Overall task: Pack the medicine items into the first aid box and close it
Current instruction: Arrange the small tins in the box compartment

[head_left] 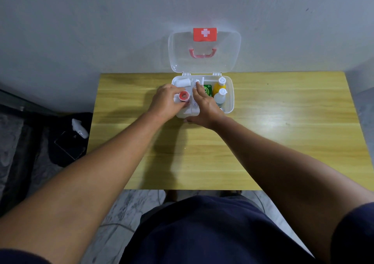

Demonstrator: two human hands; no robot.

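The white first aid box [230,93] stands open at the far middle of the wooden table, its clear lid [226,49] upright with a red cross label. Inside on the right are a yellow bottle [219,85], a white bottle [220,97] and a green packet [207,90]. A white roll [183,82] lies at the back left. My left hand [165,102] is shut on a tape roll with a red core [183,96] over the left part of the box. My right hand [204,106] rests with fingers spread on a white inner tray [194,81] in the middle.
The yellow wooden table [263,142] stretches around the box, against a grey wall. On the floor to the left lie a dark bag [68,142] and a white device [80,128]. My dark shorts fill the bottom of the view.
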